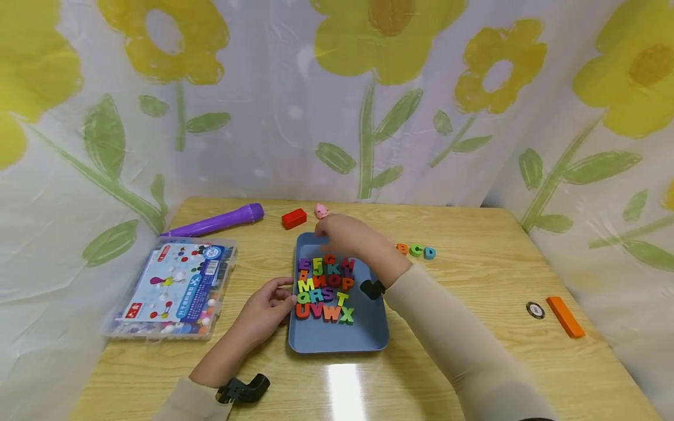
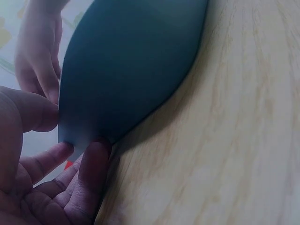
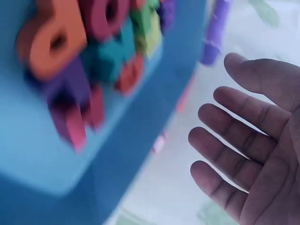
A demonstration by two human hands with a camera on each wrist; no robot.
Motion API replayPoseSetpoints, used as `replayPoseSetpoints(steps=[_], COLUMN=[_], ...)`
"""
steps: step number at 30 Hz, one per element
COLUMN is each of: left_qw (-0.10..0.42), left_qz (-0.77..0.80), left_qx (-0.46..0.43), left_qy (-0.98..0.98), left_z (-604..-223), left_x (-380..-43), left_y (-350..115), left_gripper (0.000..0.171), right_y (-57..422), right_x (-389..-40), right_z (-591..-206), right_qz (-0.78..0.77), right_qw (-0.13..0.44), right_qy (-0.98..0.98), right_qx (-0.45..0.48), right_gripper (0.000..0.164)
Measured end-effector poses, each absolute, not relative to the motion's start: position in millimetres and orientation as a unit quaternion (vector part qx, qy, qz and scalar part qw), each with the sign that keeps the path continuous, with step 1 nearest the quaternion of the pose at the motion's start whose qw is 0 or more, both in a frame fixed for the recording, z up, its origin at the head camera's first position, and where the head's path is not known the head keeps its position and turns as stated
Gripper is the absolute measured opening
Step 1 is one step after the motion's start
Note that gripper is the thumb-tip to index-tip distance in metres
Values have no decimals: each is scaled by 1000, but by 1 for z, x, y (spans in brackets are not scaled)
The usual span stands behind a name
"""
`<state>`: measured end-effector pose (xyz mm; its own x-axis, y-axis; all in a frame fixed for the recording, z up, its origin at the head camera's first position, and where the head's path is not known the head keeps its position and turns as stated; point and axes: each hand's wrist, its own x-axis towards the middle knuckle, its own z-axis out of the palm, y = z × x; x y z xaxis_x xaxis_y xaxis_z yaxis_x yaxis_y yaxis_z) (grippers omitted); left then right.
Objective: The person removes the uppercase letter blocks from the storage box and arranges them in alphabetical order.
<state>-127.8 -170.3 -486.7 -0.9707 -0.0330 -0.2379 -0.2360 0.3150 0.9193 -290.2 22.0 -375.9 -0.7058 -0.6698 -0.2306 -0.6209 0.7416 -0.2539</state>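
Blue tray (image 1: 337, 339) holds letters (image 1: 327, 294) (hidden in the left-wrist view).

Before me spreads a pale wood-grained counter (image 1: 479, 269), a bright patch of light shining on its near part. Around its middle I have a blue-grey tray (image 1: 342, 339), lying flat. To my left lies a clear plastic case (image 1: 174, 292) with a printed sheet, and just behind it a purple microphone-shaped piece (image 1: 221, 221). Beyond the tray sit a red block (image 1: 293, 218) and a small pink figure (image 1: 321, 211). Right of them an orange letter B (image 1: 402, 249), green C (image 1: 416, 251) and blue D (image 1: 429, 253) make a row. Far to my right, a dark round chip (image 1: 535, 310) lies beside an orange bar (image 1: 566, 317).
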Motion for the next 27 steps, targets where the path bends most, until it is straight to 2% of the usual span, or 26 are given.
replayPoseSetpoints(steps=[7,27], left_qw=[84,76], left_qz=[584,589], left_qx=[-75,-71], left_qy=[804,801], left_z=[-486,-487], left_x=[-127,-125], left_y=[-168,-172], left_gripper=[46,45], right_y=[-4,-14], right_x=[-291,-290], right_z=[-408,-425], right_qz=[-34,-35], right_qw=[204,191], right_qy=[912,913], right_qx=[-353,-360], right_gripper=[43,34])
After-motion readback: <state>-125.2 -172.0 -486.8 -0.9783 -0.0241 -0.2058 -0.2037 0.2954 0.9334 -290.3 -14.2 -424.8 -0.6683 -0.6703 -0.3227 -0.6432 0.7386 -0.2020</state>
